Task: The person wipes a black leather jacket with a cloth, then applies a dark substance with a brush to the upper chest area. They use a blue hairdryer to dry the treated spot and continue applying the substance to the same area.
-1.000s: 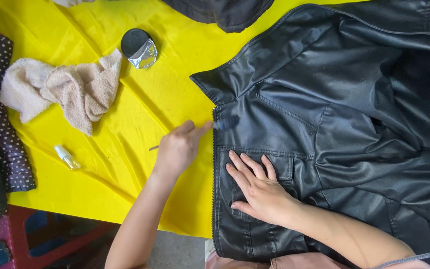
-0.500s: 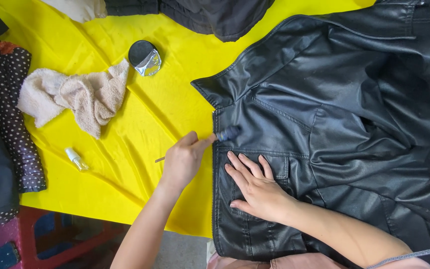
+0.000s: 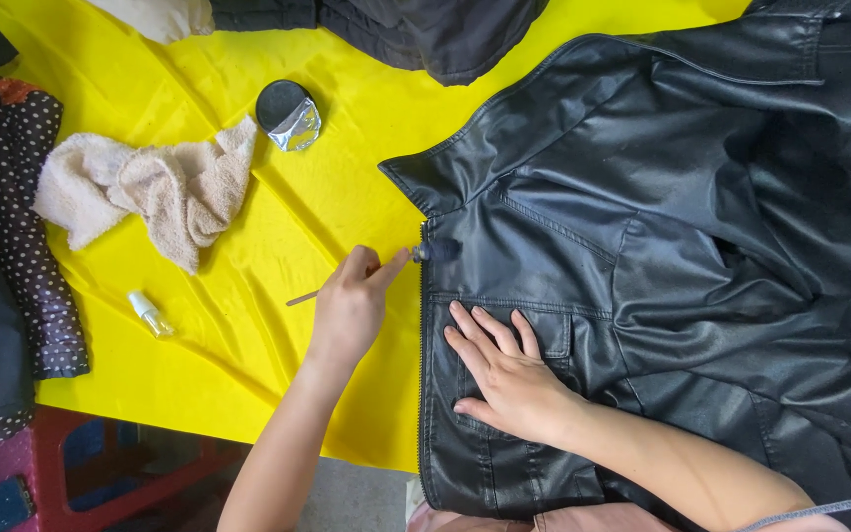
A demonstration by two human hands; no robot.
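Spread over a bright yellow cloth (image 3: 248, 325): a black, glossy leather-look jacket (image 3: 662, 256), collar towards the top left, front zip edge running down beside the cloth. Pressed flat on the jacket's lower front panel, just under a chest pocket seam: the right hand (image 3: 509, 379), fingers loose and splayed, gripping nothing. Just left of the zip edge: the left hand (image 3: 352, 305), fingers pinched around a thin wooden-handled brush (image 3: 401, 264), handle end poking out behind the knuckles, dark bristle tip touching the jacket near the base of the collar. Further up the cloth, well apart from both hands: a small round tin with a black lid and crinkled silver foil (image 3: 290, 113). Beside that tin, to its lower left: a crumpled beige terry towel (image 3: 150, 187). Below the towel, lying on its side near the left forearm: a small clear plastic bottle with a white cap (image 3: 150, 313). Along the left edge: a dark polka-dot garment (image 3: 22, 236). At the top: another dark padded garment (image 3: 425, 30), partly out of frame. Under the cloth's near edge: a red frame (image 3: 81, 473).
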